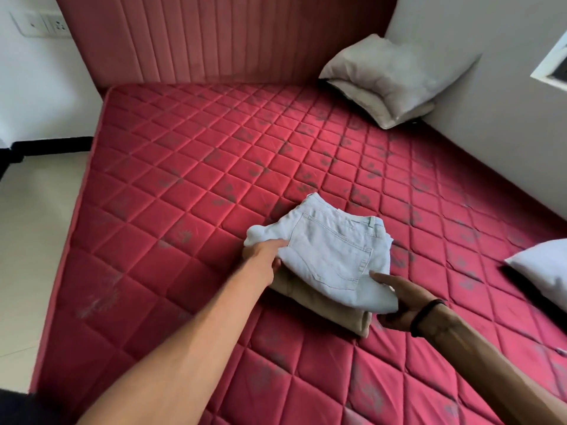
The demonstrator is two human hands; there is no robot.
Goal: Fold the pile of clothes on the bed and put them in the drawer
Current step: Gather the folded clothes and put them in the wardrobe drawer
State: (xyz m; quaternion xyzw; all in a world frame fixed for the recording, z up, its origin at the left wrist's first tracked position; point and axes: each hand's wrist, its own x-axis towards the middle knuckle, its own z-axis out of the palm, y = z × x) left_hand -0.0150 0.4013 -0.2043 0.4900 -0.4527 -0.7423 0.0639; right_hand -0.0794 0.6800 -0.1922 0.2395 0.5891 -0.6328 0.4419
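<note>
**Desk:** Start with what's closest to you. What have the hands got?

**Operator:** Both my forearms reach in from the bottom of the frame. My right hand [405,302] is at the near right corner of the folded pale-blue jeans [334,256]; the thumb lies on top of the denim and the fingers curl under the edge, so it's pinching that corner. There's a dark band [425,317] on that wrist. My left hand [264,256] is at the jeans' left edge, thumb over the fabric and fingers tucked beneath it, gripping the fold.

**Desk:** And where do the clothes sit?

**Operator:** The jeans lie folded, back pocket up, on top of a folded tan garment [322,305]. Only the tan piece's near edge and right corner show from under the denim. The little stack rests on the red quilted mattress [184,194], roughly in the middle, nearer my side.

**Desk:** Is the jeans' edge lifted?

**Operator:** I can't tell whether it's off the tan piece or just resting on it.

**Desk:** Further out?

**Operator:** To the right, the corner of a white pillow [543,271] pokes in at the frame edge. Farther back, two grey pillows [395,78] are stacked in the far right corner against the wall. Behind the mattress stands a padded red headboard [214,35] with vertical channels. At the far left, a switch plate [40,24] is on the wall, and pale floor [33,216] runs beside the bed.
</note>
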